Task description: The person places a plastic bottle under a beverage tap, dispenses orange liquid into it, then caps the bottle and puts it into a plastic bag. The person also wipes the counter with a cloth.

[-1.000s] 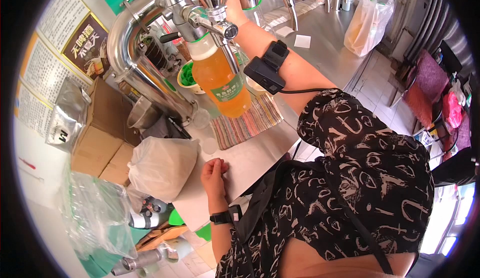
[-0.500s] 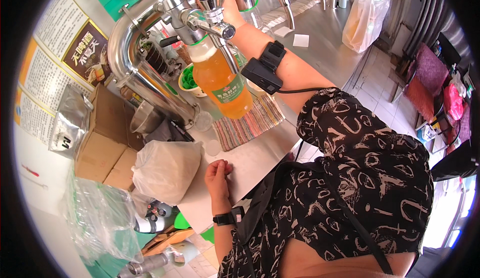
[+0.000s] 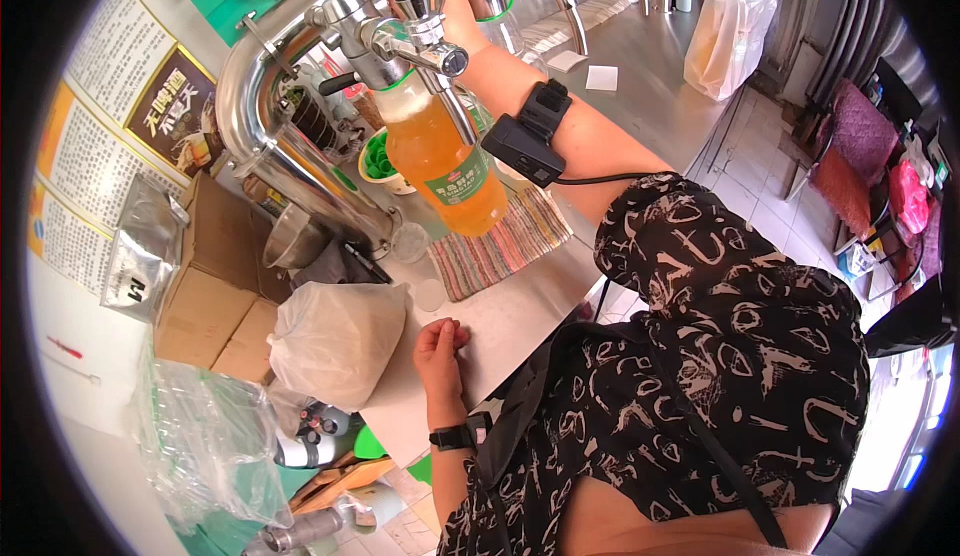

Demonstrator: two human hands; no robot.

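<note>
Nearest, one bare left hand [image 3: 440,348] with a black strap on its wrist is at the near edge of the silver metal table [image 3: 515,321], its fingers curled together (whether they enclose anything, I cannot tell). Just to its left sits one bulging white plastic bag [image 3: 338,341], and beyond the fingers lies one pale round disc [image 3: 430,295]. Next comes one striped, multicoloured woven cloth [image 3: 505,244]. Above it, tilted, one clear bottle of amber liquid [image 3: 440,146], with white foam and one green label, hangs beneath one chrome tap with a black handle [image 3: 388,38]. Behind the bottle is one pale yellow bowl of green pieces [image 3: 398,185]. The one right hand [image 3: 458,18] reaches behind the tap, partly hidden; its grip cannot be told. Farther along lie two white square cards [image 3: 602,78], then one translucent white carrier bag [image 3: 728,41].
</note>
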